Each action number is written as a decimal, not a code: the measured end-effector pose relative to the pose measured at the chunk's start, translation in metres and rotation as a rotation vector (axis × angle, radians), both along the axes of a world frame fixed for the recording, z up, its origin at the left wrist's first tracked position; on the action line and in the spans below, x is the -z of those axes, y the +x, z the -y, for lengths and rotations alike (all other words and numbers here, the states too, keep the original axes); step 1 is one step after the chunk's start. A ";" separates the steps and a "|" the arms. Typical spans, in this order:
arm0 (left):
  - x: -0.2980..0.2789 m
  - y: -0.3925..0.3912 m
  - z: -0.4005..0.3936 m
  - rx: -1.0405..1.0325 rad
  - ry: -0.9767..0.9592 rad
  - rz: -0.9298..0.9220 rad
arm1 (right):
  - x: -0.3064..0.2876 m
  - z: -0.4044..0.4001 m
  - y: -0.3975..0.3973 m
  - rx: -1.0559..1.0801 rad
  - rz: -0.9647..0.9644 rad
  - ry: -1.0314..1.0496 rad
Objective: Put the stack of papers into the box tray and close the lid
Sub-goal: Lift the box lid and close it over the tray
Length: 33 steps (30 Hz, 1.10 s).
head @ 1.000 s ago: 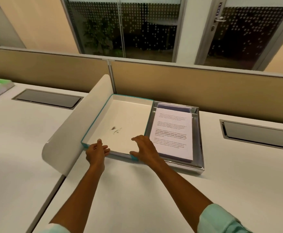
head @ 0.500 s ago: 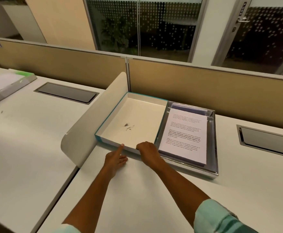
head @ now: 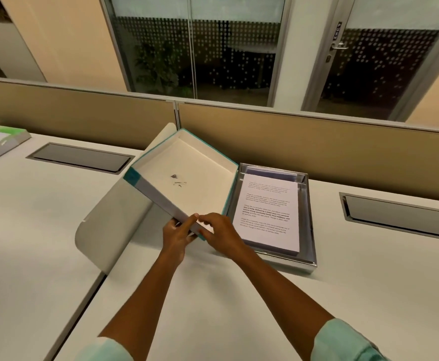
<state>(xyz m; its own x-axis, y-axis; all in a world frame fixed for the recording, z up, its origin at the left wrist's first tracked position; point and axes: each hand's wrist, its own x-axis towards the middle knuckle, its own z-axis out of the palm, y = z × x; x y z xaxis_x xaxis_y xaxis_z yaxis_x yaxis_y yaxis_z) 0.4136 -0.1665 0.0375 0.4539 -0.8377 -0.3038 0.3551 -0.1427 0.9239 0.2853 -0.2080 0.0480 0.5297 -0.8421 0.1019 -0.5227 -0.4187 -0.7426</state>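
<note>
Both hands grip the lid's near edge: your left hand (head: 178, 234) pinches it from below with thumb on top, your right hand (head: 219, 234) curls over the corner. Worktop (head: 239, 308) carries everything. Box tray (head: 309, 259), silver, sits flat to the right. Lid (head: 184, 183), teal-edged, tilts up on its left side, its right edge low beside the tray. Stack of papers (head: 268, 212) lies inside the tray: that step looks done. Left: swing the lid over and seat it.

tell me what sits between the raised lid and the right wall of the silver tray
In the head view, only the stack of papers lies there, flat in the silver tray, right of the tilted lid.
</note>
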 end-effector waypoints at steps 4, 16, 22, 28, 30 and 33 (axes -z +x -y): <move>-0.001 -0.015 0.006 -0.021 0.018 0.202 | -0.036 0.011 -0.023 0.184 0.236 0.084; 0.002 -0.063 0.013 0.222 -0.186 0.895 | -0.137 0.042 -0.113 0.516 0.815 0.492; 0.015 -0.082 0.013 0.268 -0.244 1.118 | -0.095 0.040 -0.165 0.761 0.572 0.530; 0.028 -0.087 0.011 0.439 -0.134 1.401 | -0.043 0.039 -0.204 0.862 0.454 0.592; 0.034 -0.085 0.010 0.471 -0.072 1.447 | -0.028 0.035 -0.209 0.871 0.439 0.614; 0.040 -0.078 0.010 0.486 -0.028 1.302 | -0.009 0.027 -0.214 0.883 0.381 0.626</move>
<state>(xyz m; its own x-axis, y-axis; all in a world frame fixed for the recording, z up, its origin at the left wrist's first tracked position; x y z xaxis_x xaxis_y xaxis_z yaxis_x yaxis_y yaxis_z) 0.3354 -0.1765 -0.0023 0.0583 -0.9901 0.1274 -0.8332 0.0220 0.5525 0.0713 -0.2355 0.0567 -0.2465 -0.8640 -0.4390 -0.1466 0.4810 -0.8644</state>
